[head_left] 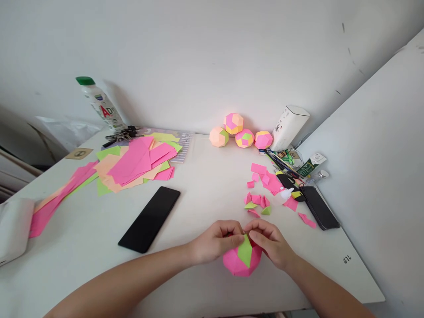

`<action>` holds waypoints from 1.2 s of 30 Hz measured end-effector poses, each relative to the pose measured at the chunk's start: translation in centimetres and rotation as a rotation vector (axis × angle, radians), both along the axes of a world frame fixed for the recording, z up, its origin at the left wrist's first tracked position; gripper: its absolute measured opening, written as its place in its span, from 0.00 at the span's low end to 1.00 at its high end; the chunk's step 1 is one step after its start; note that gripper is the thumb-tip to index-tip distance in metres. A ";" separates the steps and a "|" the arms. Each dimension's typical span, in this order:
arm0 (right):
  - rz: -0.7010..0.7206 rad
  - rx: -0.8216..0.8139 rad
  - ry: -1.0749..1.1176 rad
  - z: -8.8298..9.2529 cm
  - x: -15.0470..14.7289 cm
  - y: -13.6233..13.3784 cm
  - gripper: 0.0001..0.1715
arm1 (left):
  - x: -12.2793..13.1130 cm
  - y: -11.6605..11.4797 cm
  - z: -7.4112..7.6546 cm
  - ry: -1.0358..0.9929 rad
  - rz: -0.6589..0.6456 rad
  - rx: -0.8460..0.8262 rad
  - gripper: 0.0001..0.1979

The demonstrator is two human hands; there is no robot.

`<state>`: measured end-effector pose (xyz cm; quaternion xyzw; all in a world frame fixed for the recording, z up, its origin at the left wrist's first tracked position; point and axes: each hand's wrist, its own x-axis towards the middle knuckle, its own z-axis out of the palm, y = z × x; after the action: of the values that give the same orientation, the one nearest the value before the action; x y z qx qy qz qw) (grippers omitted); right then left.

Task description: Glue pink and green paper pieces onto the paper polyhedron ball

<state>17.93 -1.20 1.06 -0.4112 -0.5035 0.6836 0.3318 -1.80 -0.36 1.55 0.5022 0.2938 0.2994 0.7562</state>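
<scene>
Forearms [132, 276]: nearest the camera, coming in from the bottom edge; keeping them low and loose would help the wrists stay steady.
Paper ball [236, 266]: mostly pink, many-sided, held between the hands at the near side of the white table [205, 194].
Left hand [217, 240]: grasping the ball, thumb laid over the top of the green facet [245, 253], fingers curled behind; this looks like the steadying grip, best kept light so the paper walls do not dent.
Right hand [273, 245]: thumb and fingers bent in at the ball's upper right edge; whether they pinch paper between them, I cannot tell.
Shaded gap: beside the right thumb, a darker pink-red hollow shows in the ball; small fingertip moves suit it better than pushing.
Green facet: its point reaches up to the left thumb; pressing along the creases, not on the flat middle, should keep it crisp.
Folded pieces [256, 199]: pink and green, lying just beyond the right hand, best kept clear of the knuckles.
</scene>
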 end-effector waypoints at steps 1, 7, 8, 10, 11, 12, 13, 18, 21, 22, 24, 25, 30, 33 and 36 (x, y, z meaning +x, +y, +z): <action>-0.002 0.045 -0.013 0.1 0.1 0.1 0.13 | -0.1 0.2 0.0 -0.012 0.032 0.014 0.18; -0.097 0.579 -0.196 -0.4 0.9 1.2 0.13 | -0.9 1.3 -0.1 0.053 0.246 0.326 0.17; -0.103 0.660 -0.231 -0.7 1.0 1.3 0.13 | -1.0 1.5 -0.2 0.081 0.264 0.399 0.17; -0.079 0.771 -0.286 -1.5 1.3 1.7 0.15 | -1.1 1.9 -0.4 0.131 0.296 0.536 0.19; -0.062 0.791 -0.306 -1.9 1.4 1.8 0.16 | -1.1 2.1 -0.5 0.156 0.314 0.596 0.19; -0.047 0.793 -0.318 -2.3 1.4 2.1 0.17 | -1.1 2.3 -0.6 0.183 0.327 0.642 0.20; -0.034 0.778 -0.325 -2.7 1.4 2.3 0.16 | -1.1 2.5 -0.7 0.216 0.331 0.665 0.20; -0.070 0.624 -0.273 -3.5 0.9 3.8 0.10 | -1.4 3.1 -1.6 0.284 0.419 0.431 0.27; -0.154 0.603 -0.265 -3.3 0.5 4.1 0.14 | -1.6 3.5 -2.7 0.205 0.537 0.207 0.28; -0.170 0.646 -0.277 -3.1 0.4 4.1 0.14 | -1.6 3.7 -3.2 0.159 0.582 0.145 0.28; -0.164 0.825 -0.310 -2.8 0.2 3.8 0.13 | -1.4 4.1 -4.3 0.047 0.651 0.026 0.30; -0.144 0.938 -0.330 -2.6 0.2 3.6 0.12 | -1.3 4.2 -4.7 -0.009 0.670 -0.009 0.30; 0.025 1.250 -0.408 -1.8 -0.2 2.7 0.18 | -0.6 4.4 -5.6 -0.193 0.658 0.002 0.26; 0.054 1.281 -0.416 -1.9 -0.4 2.3 0.24 | -0.5 4.3 -5.3 -0.246 0.635 -0.012 0.24; 0.070 1.291 -0.443 -2.4 -0.4 2.0 0.28 | -0.6 4.3 -5.0 -0.261 0.637 -0.053 0.23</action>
<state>17.54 0.83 -1.36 -0.2445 -0.8794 0.1565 0.3773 -2.39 3.97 -3.44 0.3228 0.3444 0.5745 0.6687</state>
